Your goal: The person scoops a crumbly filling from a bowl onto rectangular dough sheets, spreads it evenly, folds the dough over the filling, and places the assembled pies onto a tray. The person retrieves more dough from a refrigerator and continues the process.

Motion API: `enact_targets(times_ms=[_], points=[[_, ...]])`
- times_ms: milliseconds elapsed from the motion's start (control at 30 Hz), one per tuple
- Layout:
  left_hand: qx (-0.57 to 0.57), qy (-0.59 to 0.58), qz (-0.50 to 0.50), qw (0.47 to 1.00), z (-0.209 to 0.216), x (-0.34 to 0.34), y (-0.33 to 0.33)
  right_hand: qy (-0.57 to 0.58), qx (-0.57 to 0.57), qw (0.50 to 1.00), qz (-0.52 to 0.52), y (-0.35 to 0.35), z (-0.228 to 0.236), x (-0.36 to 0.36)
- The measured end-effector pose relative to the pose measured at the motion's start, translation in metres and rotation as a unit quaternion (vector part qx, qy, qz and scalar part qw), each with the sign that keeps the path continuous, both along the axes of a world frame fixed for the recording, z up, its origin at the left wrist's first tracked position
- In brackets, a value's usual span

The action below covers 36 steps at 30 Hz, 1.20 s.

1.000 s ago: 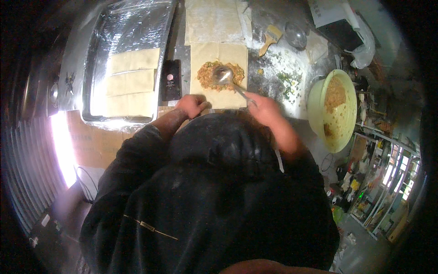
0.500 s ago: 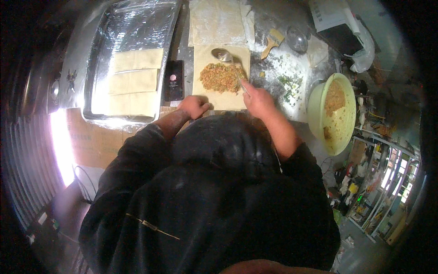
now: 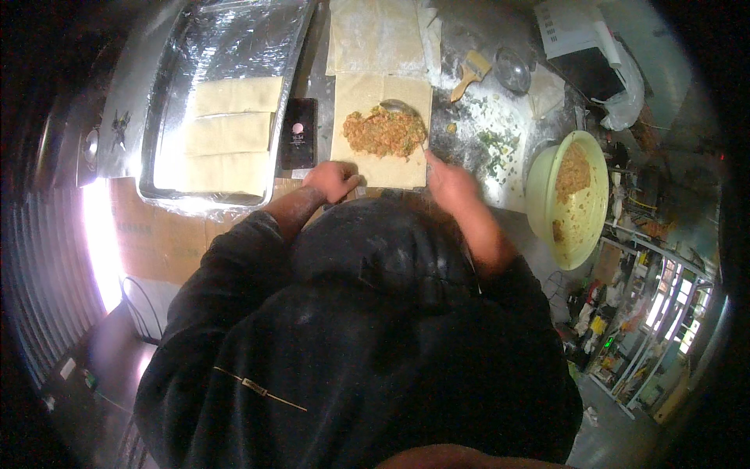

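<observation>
A rectangular dough sheet lies flat in front of me, with a mound of orange-brown minced filling spread over its middle. My right hand is at the sheet's right edge, closed around the handle of a metal spoon. The bowl of that spoon presses on the far right side of the filling; part of its handle is hard to see. At the sheet's near left corner rests my left hand, curled into a loose fist, with no object showing in it.
A plastic-wrapped metal tray holds folded dough pieces on the left, with a dark phone beside it. Floured sheets lie beyond. To the right are a brush, chopped greens in flour, and a green bowl of filling.
My right hand has moved slightly right and nearer to me. The spoon's bowl has come down onto the filling, which now spreads farther right. My left hand stays in place.
</observation>
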State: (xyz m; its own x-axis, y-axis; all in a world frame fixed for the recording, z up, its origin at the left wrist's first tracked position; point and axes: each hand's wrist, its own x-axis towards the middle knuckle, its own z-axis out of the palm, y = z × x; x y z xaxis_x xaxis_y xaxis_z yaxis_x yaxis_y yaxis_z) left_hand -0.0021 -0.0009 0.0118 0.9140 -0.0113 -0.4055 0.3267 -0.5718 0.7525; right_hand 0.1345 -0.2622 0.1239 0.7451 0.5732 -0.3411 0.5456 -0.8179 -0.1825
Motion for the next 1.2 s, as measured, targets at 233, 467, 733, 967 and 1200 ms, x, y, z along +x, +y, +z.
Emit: enact_targets(times_ms=[233,467,733,967,1200], points=[[-0.026,0.000,-0.004,1.000,-0.004,0.001,-0.001,0.211,0.159,0.952,-0.153,0.013,0.006,-0.011],[-0.018,0.028,-0.011,0.999,-0.005,0.003,0.000,0.171,0.250,0.941,-0.155,-0.029,0.008,-0.002],[-0.032,0.019,0.001,0.999,0.002,0.002,0.000,0.166,0.177,0.970,-0.027,-0.050,-0.003,-0.014],[-0.026,0.008,-0.018,0.999,-0.002,0.003,0.001,0.448,0.264,0.800,-0.301,-0.064,0.008,-0.006],[-0.017,0.045,-0.022,0.999,0.003,0.005,0.001,0.085,0.122,0.982,0.113,0.030,0.008,-0.004]])
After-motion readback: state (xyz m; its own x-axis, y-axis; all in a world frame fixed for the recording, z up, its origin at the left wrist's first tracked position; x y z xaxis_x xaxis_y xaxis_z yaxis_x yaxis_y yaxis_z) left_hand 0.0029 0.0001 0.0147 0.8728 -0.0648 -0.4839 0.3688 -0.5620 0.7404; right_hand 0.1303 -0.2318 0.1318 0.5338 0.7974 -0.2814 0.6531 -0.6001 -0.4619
